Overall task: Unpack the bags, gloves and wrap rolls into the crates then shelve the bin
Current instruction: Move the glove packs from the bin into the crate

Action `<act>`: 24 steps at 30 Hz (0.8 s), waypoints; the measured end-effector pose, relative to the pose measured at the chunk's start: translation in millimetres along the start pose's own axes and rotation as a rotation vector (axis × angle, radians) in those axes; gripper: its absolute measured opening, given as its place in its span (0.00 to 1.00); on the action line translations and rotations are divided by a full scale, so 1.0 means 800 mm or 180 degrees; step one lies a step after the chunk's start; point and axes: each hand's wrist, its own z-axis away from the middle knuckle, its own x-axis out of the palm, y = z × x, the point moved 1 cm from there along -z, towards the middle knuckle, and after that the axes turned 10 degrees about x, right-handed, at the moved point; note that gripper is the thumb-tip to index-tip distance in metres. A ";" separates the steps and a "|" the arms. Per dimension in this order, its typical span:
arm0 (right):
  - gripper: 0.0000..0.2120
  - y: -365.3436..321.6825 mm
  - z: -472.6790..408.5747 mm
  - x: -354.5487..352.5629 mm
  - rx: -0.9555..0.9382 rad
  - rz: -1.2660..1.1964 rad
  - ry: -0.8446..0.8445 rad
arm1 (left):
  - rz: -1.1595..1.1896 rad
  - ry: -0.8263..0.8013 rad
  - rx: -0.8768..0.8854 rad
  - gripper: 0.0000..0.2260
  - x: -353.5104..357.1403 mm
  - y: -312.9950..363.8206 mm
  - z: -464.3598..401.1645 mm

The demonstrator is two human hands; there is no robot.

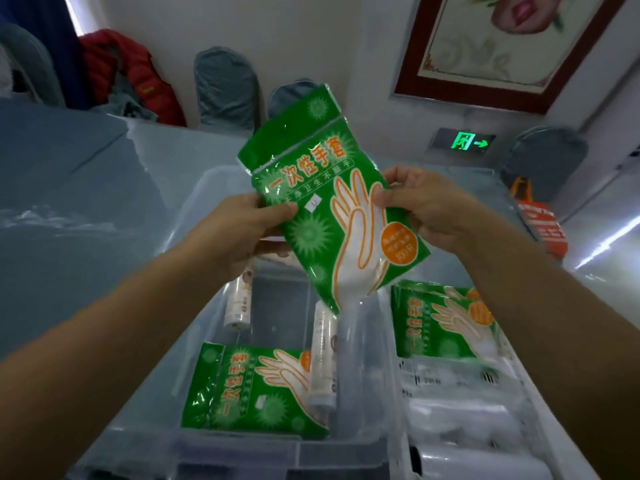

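Observation:
A green glove pack (322, 209) is held up above the clear plastic bin (194, 216). My left hand (242, 230) grips its left edge and my right hand (426, 206) pinches its right edge. Inside the bin lie another green glove pack (242, 386) and two white wrap rolls, one at the back left (239, 306) and one standing near the middle (323, 355). To the right, a third glove pack (440, 323) rests in a white slotted crate (460, 379), with white bags (460, 427) below it.
The bin stands on a blue-grey covered table (69, 188). Covered chairs (225, 88) line the far wall; a red jacket (131, 74) hangs over one. An orange bag (540, 223) sits at the right. A framed picture (502, 46) and a green exit sign (467, 140) are on the wall.

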 end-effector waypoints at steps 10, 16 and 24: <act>0.09 0.069 0.040 -0.202 -0.0068 0.0462 0.0187 | 0.0051 0.0374 0.0315 0.05 0.226 -0.013 -0.013; 0.11 0.138 0.039 -0.296 -0.0243 0.1419 0.0471 | -0.0699 0.1249 0.0174 0.26 0.291 -0.035 -0.016; 0.09 0.222 0.000 -0.311 -0.0263 0.3128 0.0045 | -0.1645 0.0622 0.0168 0.19 0.361 -0.138 0.038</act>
